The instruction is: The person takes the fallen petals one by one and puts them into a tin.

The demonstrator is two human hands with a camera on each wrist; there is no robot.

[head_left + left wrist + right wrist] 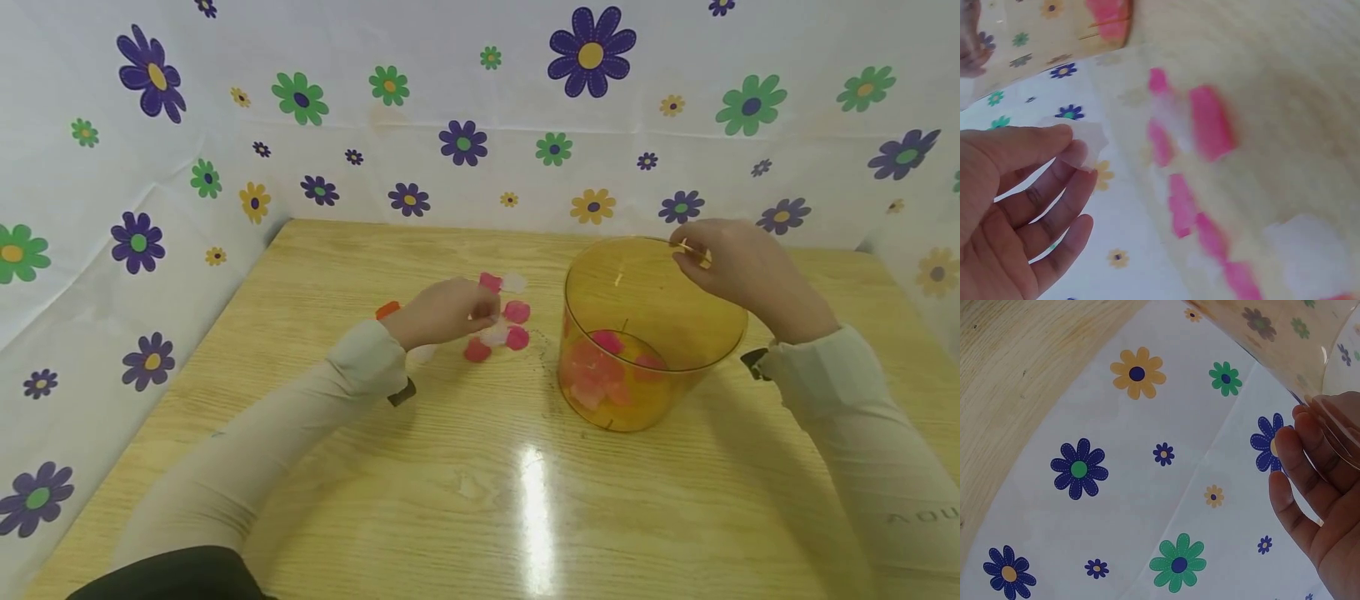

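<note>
In the left wrist view, a thin white petal-like piece (1091, 140) is pinched between the thumb and forefinger of my left hand (450, 312). This hand hovers over several pink and white petal-like pieces (517, 312) on the table. With fingers and thumb, my right hand (738, 271) grips the far right rim of a see-through amber tub (682, 325). Inside the tub, pink pieces (596, 371) show at its bottom. The tub's upper edge also runs between thumb and fingers in the right wrist view.
The wood-grain table (450, 467) has a bright light streak near its front. Behind and left of it hangs a white flower-print sheet (420, 50). An orange-red piece (387, 310) and a pale piece (422, 353) lie by the left wrist.
</note>
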